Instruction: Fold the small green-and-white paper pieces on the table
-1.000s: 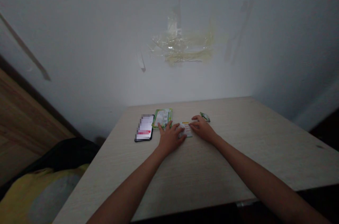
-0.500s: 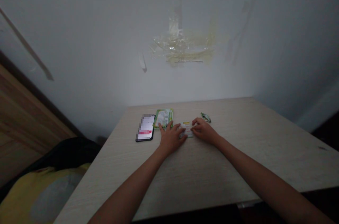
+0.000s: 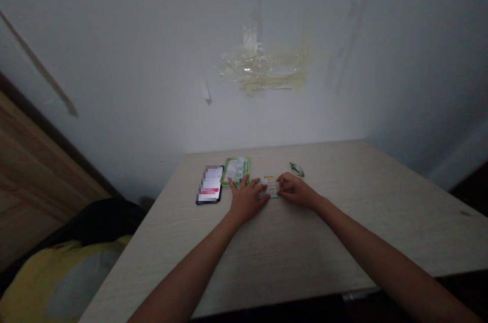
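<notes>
Our left hand (image 3: 246, 200) lies flat, fingers spread, pressing one small white packet (image 3: 270, 186) at mid-frame on the desk (image 3: 343, 221); our right hand (image 3: 296, 189) pinches its right edge. A hard pull could tear it. Nearby: one phone (image 3: 210, 184), one green pouch (image 3: 236, 170), one scrap (image 3: 297, 169).

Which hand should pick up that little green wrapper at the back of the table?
Probably the right hand. The wrapper lies just beyond it on the table. The left hand is farther away, resting flat on the card beside the green packet.
</notes>
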### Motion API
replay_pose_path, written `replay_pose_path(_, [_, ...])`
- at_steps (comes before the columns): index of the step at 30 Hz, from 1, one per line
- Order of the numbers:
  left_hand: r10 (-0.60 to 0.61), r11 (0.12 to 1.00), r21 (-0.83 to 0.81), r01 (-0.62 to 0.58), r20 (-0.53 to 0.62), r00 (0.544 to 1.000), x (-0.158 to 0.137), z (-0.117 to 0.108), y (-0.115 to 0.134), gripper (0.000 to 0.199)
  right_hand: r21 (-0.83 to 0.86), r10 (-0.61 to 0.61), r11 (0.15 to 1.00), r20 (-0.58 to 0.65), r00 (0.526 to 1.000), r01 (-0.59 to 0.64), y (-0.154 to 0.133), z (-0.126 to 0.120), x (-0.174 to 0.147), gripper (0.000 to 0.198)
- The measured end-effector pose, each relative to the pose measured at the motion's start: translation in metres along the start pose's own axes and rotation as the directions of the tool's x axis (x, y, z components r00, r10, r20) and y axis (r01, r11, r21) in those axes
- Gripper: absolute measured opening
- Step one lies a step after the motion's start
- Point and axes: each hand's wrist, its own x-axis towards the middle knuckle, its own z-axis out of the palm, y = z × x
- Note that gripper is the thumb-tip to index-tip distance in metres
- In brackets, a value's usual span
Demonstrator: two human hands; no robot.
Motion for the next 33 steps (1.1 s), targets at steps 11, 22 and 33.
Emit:
replay_pose_path(11, [-0.004,1.0,-0.012,0.004,0.0,1.0,0.0,0.001,-0.001,0.034,0.141,0.047,0.988,0.067,0.997,-0.056,0.008,0.0,-0.002,0.015])
replay_pose_path(22, [-0.007,1.0,-0.002,0.007,0.007,1.0,0.0,0.001,0.0,0.035,0.256,0.101,0.96,0.07,0.992,-0.116,0.009,0.0,-0.003,0.018])
replay_pose_path(33, [-0.004,1.0,-0.002,0.004,-0.002,1.0,0.0,0.001,0.0,0.034,0.298,0.07,0.952,0.032,0.997,-0.077,0.011,-0.002,-0.001,0.024])
